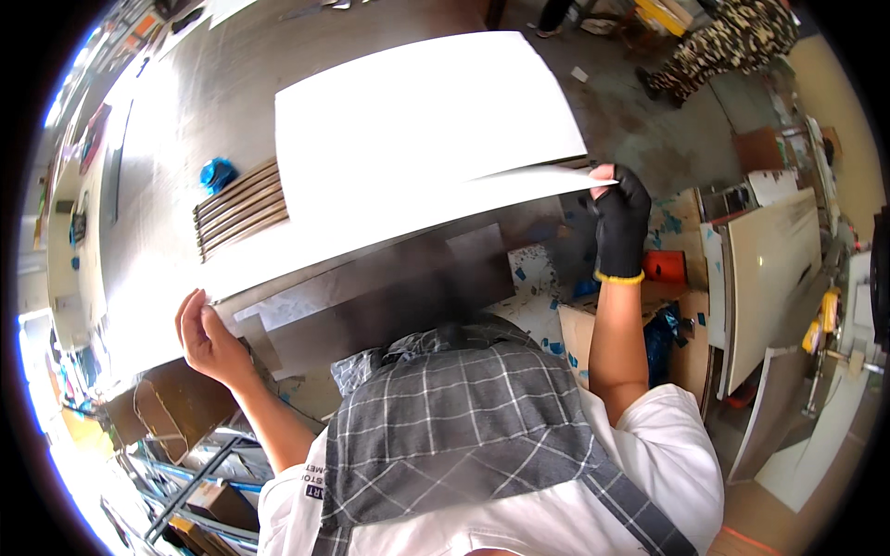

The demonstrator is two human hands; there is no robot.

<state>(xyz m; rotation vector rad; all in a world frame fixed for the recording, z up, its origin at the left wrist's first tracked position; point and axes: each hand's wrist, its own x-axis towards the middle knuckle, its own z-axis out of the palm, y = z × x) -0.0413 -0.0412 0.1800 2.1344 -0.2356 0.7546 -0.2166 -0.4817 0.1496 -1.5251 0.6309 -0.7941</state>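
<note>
A long white sheet [371, 222] stretches in front of me, its near edge running from one hand to the other. My left hand [211, 345], bare, has its fingers closed at the sheet's left corner. My right hand [621, 215] wears a black glove with bare fingertips and a yellow cuff; it pinches the right corner, where the edge curls up. Just behind lies a wider white sheet [426, 111]; the overlap hides whether the two are joined. Several brown rods [241, 208] stick out to the left from under the white sheets.
The grey metal table [222, 74] carries a crumpled blue bundle [218, 174] near the rods. At right stand a cardboard box [584, 334] and leaning pale panels [769, 278]. A person in camouflage trousers [732, 46] is at far right. Shelving [199, 486] stands lower left.
</note>
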